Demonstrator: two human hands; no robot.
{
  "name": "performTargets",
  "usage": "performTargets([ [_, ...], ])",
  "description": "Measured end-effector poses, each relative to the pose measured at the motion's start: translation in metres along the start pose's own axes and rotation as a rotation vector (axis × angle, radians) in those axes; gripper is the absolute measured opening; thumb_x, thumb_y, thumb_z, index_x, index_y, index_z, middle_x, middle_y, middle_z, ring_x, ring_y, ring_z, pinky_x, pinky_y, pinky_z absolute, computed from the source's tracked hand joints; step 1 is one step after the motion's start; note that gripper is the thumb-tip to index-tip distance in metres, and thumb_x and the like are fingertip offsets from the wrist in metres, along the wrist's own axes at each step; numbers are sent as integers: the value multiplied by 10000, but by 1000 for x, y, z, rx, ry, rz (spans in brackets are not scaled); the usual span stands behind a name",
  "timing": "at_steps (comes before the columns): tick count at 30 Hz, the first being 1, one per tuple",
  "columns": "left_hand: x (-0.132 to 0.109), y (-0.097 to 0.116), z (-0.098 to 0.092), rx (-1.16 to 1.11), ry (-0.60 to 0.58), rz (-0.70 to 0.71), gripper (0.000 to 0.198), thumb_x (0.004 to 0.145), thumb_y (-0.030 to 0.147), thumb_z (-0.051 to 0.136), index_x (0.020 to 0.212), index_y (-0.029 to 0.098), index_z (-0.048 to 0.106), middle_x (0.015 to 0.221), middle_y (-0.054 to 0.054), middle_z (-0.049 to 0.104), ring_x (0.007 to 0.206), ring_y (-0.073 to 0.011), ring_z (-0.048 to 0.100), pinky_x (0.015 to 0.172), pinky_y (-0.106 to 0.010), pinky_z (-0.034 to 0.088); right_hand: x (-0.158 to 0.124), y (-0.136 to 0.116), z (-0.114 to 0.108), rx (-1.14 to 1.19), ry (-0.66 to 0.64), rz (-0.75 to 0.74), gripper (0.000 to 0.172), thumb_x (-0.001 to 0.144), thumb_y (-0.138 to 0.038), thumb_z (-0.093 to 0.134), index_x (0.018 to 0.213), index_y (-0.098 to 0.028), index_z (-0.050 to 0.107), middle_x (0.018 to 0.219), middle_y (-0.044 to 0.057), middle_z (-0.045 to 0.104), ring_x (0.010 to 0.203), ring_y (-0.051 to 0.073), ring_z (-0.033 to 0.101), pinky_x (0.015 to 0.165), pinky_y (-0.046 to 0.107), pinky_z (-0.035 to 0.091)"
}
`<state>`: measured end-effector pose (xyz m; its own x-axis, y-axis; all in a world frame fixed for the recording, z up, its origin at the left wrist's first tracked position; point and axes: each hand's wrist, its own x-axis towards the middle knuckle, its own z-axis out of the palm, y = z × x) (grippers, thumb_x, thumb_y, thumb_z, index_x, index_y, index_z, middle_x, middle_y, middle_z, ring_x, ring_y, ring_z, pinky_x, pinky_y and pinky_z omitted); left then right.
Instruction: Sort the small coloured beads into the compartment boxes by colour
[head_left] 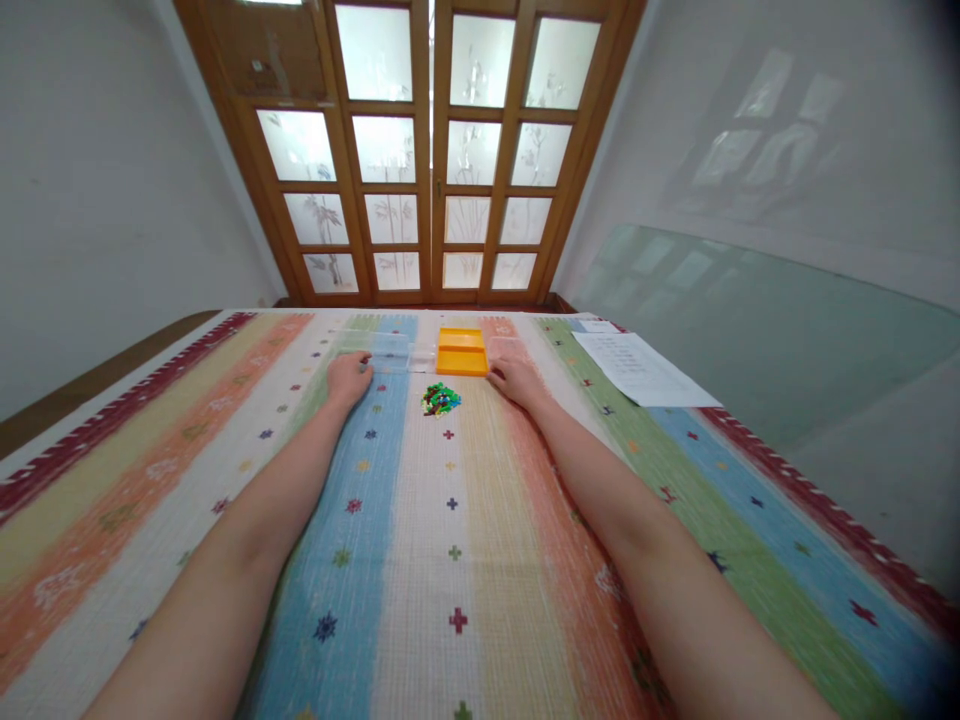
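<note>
From the head view I see both my arms stretched well forward over the striped, cloth-covered counter, forearms low and angled inward from the two lower corners, so that my hands end near the far edge with the middle ground between them. My left grip has its fingers curled towards the right, with the fingertips at a clear plastic box; the box is so see-through that I cannot tell whether I am pinching it or only touching it. My right grip is bent inward, palm down, its fingertips at the near right corner of a yellow tray; how far the fingers stand apart, and whether they close on that corner, I cannot tell at this size. The tray lies flat, a cross divider parting it into a far and a near compartment. A small clear piece sits just left of it, and another clear container lies to its right, partly behind my right hand. Just on my side of the tray, between my two grips, a heap of tiny shiny pieces, green, blue, white and dark red, rests on the cloth. Further right lies a sheet of paper bearing lines of writing, and beyond the counter stand wooden doors with frosted panes.
</note>
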<state>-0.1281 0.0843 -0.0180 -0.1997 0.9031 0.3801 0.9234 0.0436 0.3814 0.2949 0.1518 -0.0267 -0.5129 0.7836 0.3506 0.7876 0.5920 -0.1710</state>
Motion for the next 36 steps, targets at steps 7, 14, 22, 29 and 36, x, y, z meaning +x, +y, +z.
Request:
performTargets([
  [7, -1, 3, -3, -4, 12, -20, 410, 944, 265, 600, 1321, 210, 752, 1250, -116, 789, 1278, -344, 651, 1271, -577, 262, 0, -1, 3, -6, 12, 18, 222, 1062, -301, 571, 1087, -187, 760, 1125, 105, 761, 1054, 232, 658, 927, 294, 441],
  [14, 4, -5, -6, -14, 13, -21, 417, 931, 271, 597, 1310, 226, 766, 1200, -105, 808, 1254, -339, 669, 1242, -549, 318, -1, -5, -1, -29, -4, 27, 208, 1053, -285, 582, 1086, -182, 759, 1111, 111, 759, 1046, 231, 659, 919, 290, 440],
  [22, 6, -11, -6, 11, 20, 23, 424, 921, 286, 598, 1299, 202, 770, 1245, -118, 792, 1245, -340, 673, 1177, -494, 416, -2, -13, -13, -81, -17, 16, 239, 1055, -290, 554, 1063, -184, 769, 1120, 123, 773, 1071, 248, 661, 947, 316, 433],
  [29, -3, 23, -2, -69, 41, 177, 366, 963, 268, 544, 1256, 212, 757, 1313, -119, 742, 1299, -310, 631, 1199, -484, 437, -1, -15, -18, -102, 104, 32, 283, 1032, -289, 563, 1178, -180, 779, 1201, 133, 760, 1155, 286, 641, 1039, 384, 434],
  [36, -45, 99, 16, -168, -314, 590, 559, 1012, 525, 575, 1472, 212, 629, 1514, -136, 631, 1396, -300, 580, 1219, -459, 429, -2, -24, -21, -10, 95, -23, 274, 1050, -273, 547, 1175, -197, 778, 1227, 124, 748, 1160, 267, 641, 1042, 375, 457],
])
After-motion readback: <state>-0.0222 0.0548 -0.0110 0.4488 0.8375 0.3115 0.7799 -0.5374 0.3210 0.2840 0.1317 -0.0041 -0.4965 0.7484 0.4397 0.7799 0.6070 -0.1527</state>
